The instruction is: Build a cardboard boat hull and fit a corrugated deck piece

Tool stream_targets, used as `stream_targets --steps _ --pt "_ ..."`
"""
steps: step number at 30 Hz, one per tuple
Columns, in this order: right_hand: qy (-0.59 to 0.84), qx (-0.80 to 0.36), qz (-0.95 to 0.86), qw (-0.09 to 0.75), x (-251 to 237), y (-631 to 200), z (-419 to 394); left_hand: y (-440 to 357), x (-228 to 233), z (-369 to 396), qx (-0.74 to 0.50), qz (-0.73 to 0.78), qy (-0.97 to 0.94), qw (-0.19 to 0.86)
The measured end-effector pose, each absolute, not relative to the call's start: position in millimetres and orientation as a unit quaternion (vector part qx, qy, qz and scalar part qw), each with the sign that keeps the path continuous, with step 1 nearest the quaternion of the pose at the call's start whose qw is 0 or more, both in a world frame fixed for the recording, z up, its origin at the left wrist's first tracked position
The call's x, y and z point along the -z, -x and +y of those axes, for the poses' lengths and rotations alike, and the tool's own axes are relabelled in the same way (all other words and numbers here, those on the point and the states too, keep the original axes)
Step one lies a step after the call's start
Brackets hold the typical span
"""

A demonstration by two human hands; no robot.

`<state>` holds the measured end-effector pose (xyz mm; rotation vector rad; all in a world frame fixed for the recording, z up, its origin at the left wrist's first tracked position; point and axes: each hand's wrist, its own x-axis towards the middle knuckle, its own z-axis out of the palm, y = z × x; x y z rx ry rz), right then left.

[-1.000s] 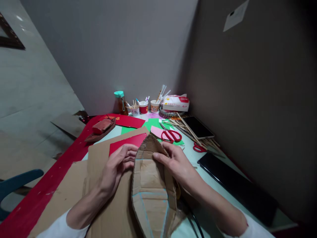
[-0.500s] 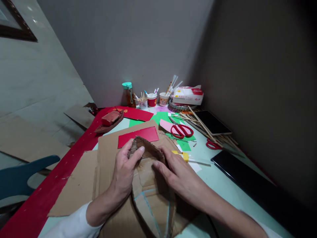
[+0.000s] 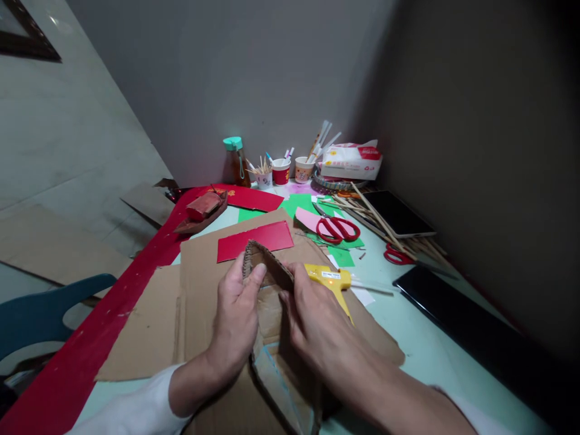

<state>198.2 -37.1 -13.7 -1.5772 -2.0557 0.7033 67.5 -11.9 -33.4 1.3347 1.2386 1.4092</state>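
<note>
The hollow cardboard piece (image 3: 270, 311) is between my two hands, over the flat cardboard (image 3: 199, 284), its pointed end facing away from me. My left hand (image 3: 238, 314) grips the left wall near the tip, thumb inside; my right hand (image 3: 317, 314) is clamped on the opposite wall, beside the yellow glue gun (image 3: 333, 279).

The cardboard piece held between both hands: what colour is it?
The cardboard piece is brown, marked in light blue inside; the head view shows it best.
</note>
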Motion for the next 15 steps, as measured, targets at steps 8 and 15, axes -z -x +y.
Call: stream_targets --steps 8,15 --pt "0.527 -0.214 -0.739 0.361 34 -220 -29 -65 11 -18 -0.528 0.397 -0.474 0.582" --pt "0.489 -0.175 -0.744 0.421 45 -233 -12 -56 -2 -4 -0.589 0.259 -0.355 0.678"
